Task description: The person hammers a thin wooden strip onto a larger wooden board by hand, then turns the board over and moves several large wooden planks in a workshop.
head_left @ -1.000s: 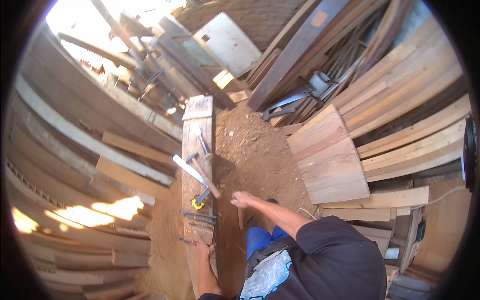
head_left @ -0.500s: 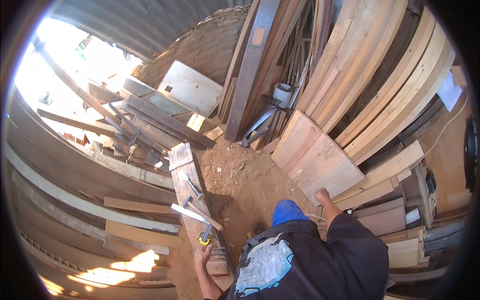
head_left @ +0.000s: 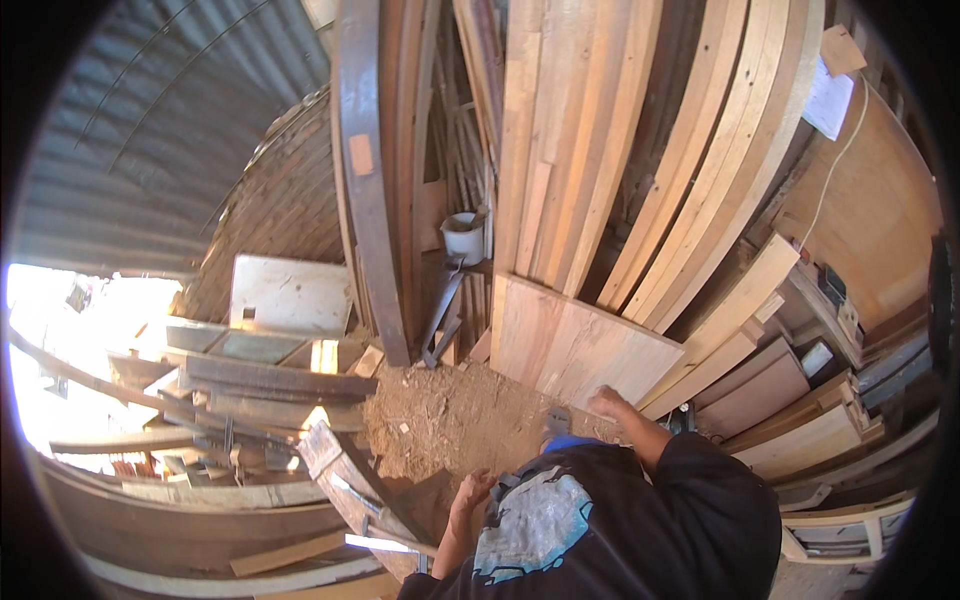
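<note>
Tall planks (head_left: 640, 160) lean against the wall, with a broad wooden panel (head_left: 580, 350) propped at their foot. The right hand (head_left: 607, 401) rests on the panel's lower edge, fingers curled over it. The left hand (head_left: 472, 492) hangs loosely open, holding nothing, beside a narrow plank (head_left: 340, 470).

A dirt floor (head_left: 450, 420) carries leaning boards (head_left: 580, 350) and scrap planks (head_left: 260, 375).

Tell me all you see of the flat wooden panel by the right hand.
The wooden panel is a broad, pale reddish-brown sheet with visible grain, roughly rectangular. It stands tilted on its lower edge on the dirt floor, leaning back against upright planks. The right hand reaches its lower right edge; whether it grips is unclear.
</note>
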A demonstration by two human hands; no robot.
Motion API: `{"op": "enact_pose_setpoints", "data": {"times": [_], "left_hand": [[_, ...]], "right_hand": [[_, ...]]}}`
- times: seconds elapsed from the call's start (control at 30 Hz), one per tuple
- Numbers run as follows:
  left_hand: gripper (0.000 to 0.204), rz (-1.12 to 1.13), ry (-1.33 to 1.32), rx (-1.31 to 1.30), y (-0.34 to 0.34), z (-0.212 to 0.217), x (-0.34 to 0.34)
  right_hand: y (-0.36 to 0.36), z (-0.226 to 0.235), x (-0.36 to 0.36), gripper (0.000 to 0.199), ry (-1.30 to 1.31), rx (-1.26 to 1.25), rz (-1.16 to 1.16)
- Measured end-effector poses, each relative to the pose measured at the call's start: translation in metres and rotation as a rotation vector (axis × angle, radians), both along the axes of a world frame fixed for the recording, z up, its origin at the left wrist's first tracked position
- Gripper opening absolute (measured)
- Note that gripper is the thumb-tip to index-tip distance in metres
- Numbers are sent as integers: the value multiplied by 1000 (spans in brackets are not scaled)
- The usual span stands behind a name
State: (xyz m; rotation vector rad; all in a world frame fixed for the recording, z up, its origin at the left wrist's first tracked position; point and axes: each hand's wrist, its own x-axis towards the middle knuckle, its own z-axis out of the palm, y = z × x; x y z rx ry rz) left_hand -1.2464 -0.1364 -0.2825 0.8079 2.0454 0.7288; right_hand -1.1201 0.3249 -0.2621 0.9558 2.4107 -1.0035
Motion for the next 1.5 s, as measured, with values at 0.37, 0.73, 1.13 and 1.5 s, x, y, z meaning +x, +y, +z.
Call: {"op": "enact_pose_setpoints", "data": {"times": [0.37, 0.73, 1.13, 1.5], "left_hand": [[31, 390, -340, -119, 47, 13, -74], [47, 7, 60, -184, 186, -20, -215], [77, -209, 878, 819, 523, 268, -257], [83, -352, 900, 980, 683, 382, -49]], "right_hand": [[111, 57, -60, 34, 210, -20, -402], [79, 22, -55, 39, 105, -15, -341], [27, 36, 14, 42, 74, -55, -960], [57, 55, 119, 39, 155, -91, -830]]}}
